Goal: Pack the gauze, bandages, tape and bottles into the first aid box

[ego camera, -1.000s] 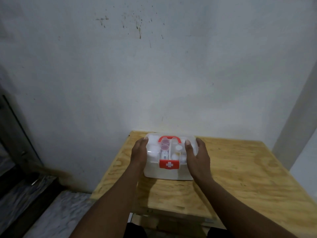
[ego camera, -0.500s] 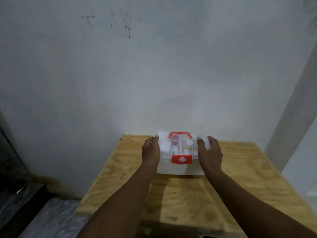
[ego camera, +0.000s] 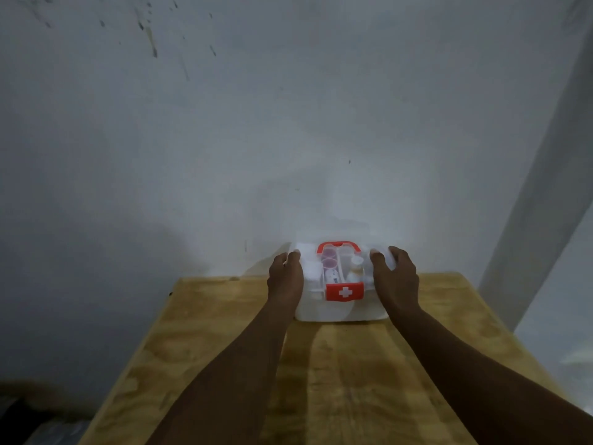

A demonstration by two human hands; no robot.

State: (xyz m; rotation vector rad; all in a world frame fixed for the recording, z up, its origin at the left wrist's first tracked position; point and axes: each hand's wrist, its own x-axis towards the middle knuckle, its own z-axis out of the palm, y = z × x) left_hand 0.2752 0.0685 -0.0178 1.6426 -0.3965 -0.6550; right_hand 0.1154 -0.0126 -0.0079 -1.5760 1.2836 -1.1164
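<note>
Translucent white plastic makes up the first aid box (ego camera: 340, 303), which sits at the far edge of the plywood table (ego camera: 353, 364), close to the pale wall (ego camera: 288, 139), with its lid down and a red latch (ego camera: 345, 291) bearing a white cross on the near face. The left hand (ego camera: 285, 277) and the right hand (ego camera: 394, 277) are pressed against the box's two ends, fingers spread and curled over the lid's corners, grasping it between the palms. Through the clear lid show two pinkish round caps (ego camera: 329, 258) in a middle compartment, a small white bottle (ego camera: 355, 264) to the right and pale, gauze-like rolls on the left; what lies beneath is too hazy to tell. No loose supplies lie on the table, so packing looks done. Stiff but smooth, the shell probably slips under sideways squeeze; the red handle (ego camera: 338, 247) on top is likely the surer hold, and the load should be light though apt to rattle.
</note>
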